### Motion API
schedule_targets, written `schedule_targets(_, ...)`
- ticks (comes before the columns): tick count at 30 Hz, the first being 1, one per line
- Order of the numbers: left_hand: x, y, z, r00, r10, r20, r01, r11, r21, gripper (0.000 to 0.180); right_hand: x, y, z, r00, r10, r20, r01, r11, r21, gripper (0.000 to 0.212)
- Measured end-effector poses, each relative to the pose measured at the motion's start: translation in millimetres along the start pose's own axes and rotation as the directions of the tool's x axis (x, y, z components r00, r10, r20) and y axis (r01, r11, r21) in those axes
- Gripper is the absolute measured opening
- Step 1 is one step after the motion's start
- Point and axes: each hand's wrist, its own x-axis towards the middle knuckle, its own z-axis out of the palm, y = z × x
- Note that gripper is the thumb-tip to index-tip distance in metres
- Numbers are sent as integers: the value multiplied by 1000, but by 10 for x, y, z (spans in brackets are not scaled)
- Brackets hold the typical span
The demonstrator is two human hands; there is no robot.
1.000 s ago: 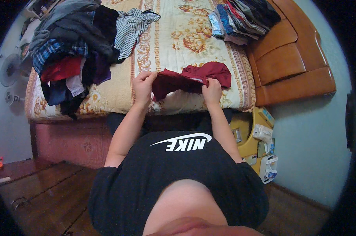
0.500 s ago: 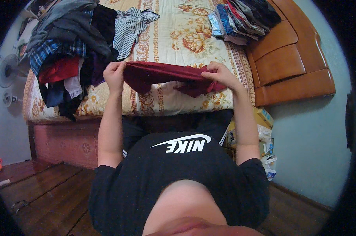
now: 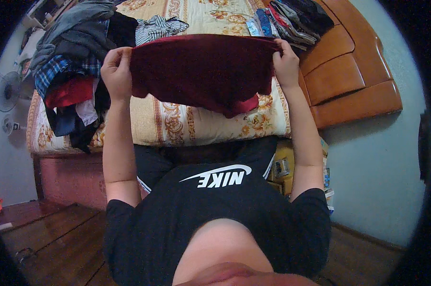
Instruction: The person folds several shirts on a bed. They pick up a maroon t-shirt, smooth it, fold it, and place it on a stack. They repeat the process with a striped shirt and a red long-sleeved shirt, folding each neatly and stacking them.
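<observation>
A dark red garment (image 3: 201,71) is stretched between my two hands above the bed, its upper edge nearly straight and its lower part hanging loose. My left hand (image 3: 116,71) pinches the upper left corner. At the opposite upper corner, my right hand (image 3: 286,64) grips the cloth between thumb and fingers. The exact kind of garment cannot be made out. Behind it, a black-and-white striped garment (image 3: 160,27) lies on the bed, partly covered from view.
The bed (image 3: 151,125) has a cream floral cover. A loose heap of clothes (image 3: 72,43) lies at its left, near my left hand. Folded clothes (image 3: 296,24) are stacked at the far right by the brown headboard (image 3: 353,81). Boxes (image 3: 282,167) stand below my right forearm.
Both hands have risen away from me and spread apart. The dark red garment, bunched and slack before, now hangs opened out and taut along its top edge.
</observation>
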Motion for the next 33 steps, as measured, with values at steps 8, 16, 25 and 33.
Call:
schedule_targets(8, -546, -731, -41, 896, -404, 184, 430, 892, -137, 12, -528, 368, 223, 886, 193, 422, -314, 919, 239, 21)
schedule_targets(16, -891, -720, -119, 936, -282, 209, 225, 939, 262, 18, -1151, 681, 326, 855, 286, 433, -444, 835, 325, 13)
schedule_targets(25, -851, -452, -439, 823, -291, 488, -39, 828, 560, 17, -1105, 174, -88, 808, 49, 587, 151, 946, -287, 18)
schedule_targets(33, -868, -505, -513, 851, -347, 395, 61, 811, 581, 15, -1117, 311, -85, 616, 148, 774, -653, 646, 396, 9)
